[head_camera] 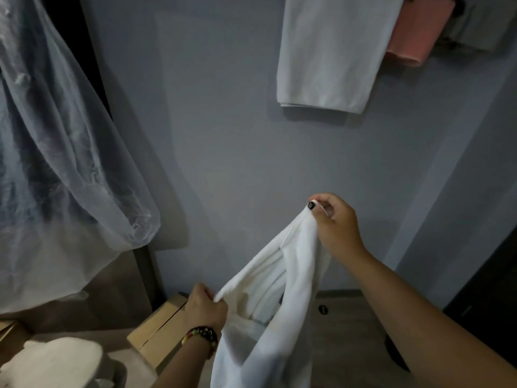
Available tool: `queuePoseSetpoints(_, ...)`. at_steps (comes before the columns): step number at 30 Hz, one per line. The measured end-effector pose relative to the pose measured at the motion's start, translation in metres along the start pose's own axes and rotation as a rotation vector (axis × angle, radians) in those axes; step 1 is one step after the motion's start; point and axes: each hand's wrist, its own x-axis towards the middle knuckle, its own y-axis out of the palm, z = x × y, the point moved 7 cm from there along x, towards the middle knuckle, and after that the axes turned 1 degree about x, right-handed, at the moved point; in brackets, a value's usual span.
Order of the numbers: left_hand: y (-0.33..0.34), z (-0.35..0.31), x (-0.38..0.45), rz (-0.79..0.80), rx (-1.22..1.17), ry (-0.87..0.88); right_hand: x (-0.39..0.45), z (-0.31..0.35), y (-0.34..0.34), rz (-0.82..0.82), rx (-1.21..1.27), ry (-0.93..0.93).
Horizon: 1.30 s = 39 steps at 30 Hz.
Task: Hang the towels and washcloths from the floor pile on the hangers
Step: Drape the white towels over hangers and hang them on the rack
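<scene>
The grey wall [223, 135] is filling most of the view, from 10 o'clock across to 3 o'clock. A clear plastic cover [56, 152] is hanging at 9 o'clock, draped over something dark inside it that is too blurred to tell, and its lower edge is reaching down toward the wooden floor [349, 331].

At 1 o'clock a white towel [327, 51] is hanging flat against the wall, folded double at its lower end. Just beside it on its right a pink towel [416, 32] is hanging, and a grey cloth [475, 21] is hanging next to that at the top corner. What they are hanging from is out of view.

At 6 o'clock a white cloth [274, 303] is being held up between both hands, in front of the wall and above the floor, sagging in folds between them. The right hand [335, 222], higher at 4 o'clock, is pinching its top corner between thumb and fingers. The left hand [204, 306], lower at 6 o'clock, is gripping the other edge with curled fingers; a bead bracelet [201, 336] is sitting on that wrist.

At 7 o'clock a cardboard box [156, 329] is lying on the floor, its contents not visible. At 8 o'clock a pale fluffy thing [56, 362] is resting near it.
</scene>
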Motion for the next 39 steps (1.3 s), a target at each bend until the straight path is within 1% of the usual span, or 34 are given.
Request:
queuePoseSetpoints(4, -0.001, 0.029, 0.008, 0.031, -0.042, -0.161, 0.013, 0.005, 0.002, 0.007, -0.01, -0.035)
queuePoseSetpoints(6, 0.003, 0.04, 0.013, 0.09, -0.087, -0.279, 0.018, 0.009, 0.004, -0.001, -0.006, -0.059)
queuePoseSetpoints(7, 0.002, 0.04, 0.014, 0.118, -0.144, -0.336, 0.019, 0.009, 0.006, 0.001, -0.006, -0.068)
queuePoseSetpoints(10, 0.003, 0.022, 0.02, 0.193, -0.52, -0.461, 0.021, 0.014, 0.012, 0.023, -0.019, -0.099)
queuePoseSetpoints(11, 0.001, 0.013, 0.023, 0.211, -0.603, -0.48, 0.021, 0.018, 0.013, 0.021, -0.034, -0.121)
queuePoseSetpoints(13, -0.007, -0.009, 0.034, 0.244, -0.598, -0.391, 0.019, 0.03, 0.015, 0.023, -0.079, -0.196)
queuePoseSetpoints(14, -0.012, -0.024, 0.038, 0.247, -0.592, -0.323, 0.017, 0.036, 0.019, 0.05, -0.104, -0.23)
queuePoseSetpoints(16, -0.032, -0.056, 0.044, 0.243, -0.602, -0.174, 0.011, 0.043, 0.035, 0.184, -0.181, -0.257)
queuePoseSetpoints(17, -0.041, -0.072, 0.049, 0.264, -0.589, -0.093, 0.008, 0.042, 0.046, 0.299, -0.261, -0.245)
queuePoseSetpoints(18, -0.05, -0.089, 0.053, 0.302, -0.559, 0.001, 0.004, 0.038, 0.058, 0.438, -0.396, -0.234)
queuePoseSetpoints(20, -0.065, -0.111, 0.062, 0.384, -0.427, 0.175, -0.005, 0.024, 0.077, 0.689, -0.783, -0.274)
queuePoseSetpoints(21, -0.071, -0.115, 0.067, 0.404, -0.326, 0.246, -0.008, 0.017, 0.083, 0.768, -0.951, -0.31)
queuePoseSetpoints(23, -0.082, -0.121, 0.072, 0.41, -0.147, 0.383, -0.01, 0.005, 0.093, 0.842, -1.151, -0.342)
queuePoseSetpoints(25, -0.092, -0.128, 0.073, 0.39, -0.089, 0.512, -0.014, -0.003, 0.105, 0.863, -1.198, -0.323)
queuePoseSetpoints(28, -0.106, -0.145, 0.064, 0.359, -0.137, 0.661, -0.021, -0.004, 0.132, 0.859, -1.096, -0.227)
queuePoseSetpoints(30, -0.116, -0.153, 0.058, 0.318, -0.204, 0.714, -0.026, 0.0, 0.155, 0.847, -1.068, -0.269)
queuePoseSetpoints(31, -0.122, -0.154, 0.058, 0.263, -0.217, 0.739, -0.026, 0.003, 0.163, 0.821, -1.072, -0.297)
queuePoseSetpoints(33, -0.137, -0.144, 0.065, 0.077, -0.154, 0.778, -0.014, 0.008, 0.162, 0.701, -1.078, -0.299)
queuePoseSetpoints(34, -0.143, -0.134, 0.073, -0.007, -0.069, 0.768, -0.004, 0.01, 0.156, 0.624, -1.082, -0.294)
queuePoseSetpoints(35, -0.145, -0.121, 0.082, -0.044, 0.043, 0.724, 0.005, 0.014, 0.148, 0.548, -1.094, -0.304)
queuePoseSetpoints(37, -0.136, -0.093, 0.096, -0.028, 0.258, 0.616, 0.017, 0.024, 0.142, 0.463, -1.13, -0.371)
queuePoseSetpoints(39, -0.12, -0.072, 0.101, -0.015, 0.36, 0.582, 0.022, 0.034, 0.146, 0.432, -1.161, -0.448)
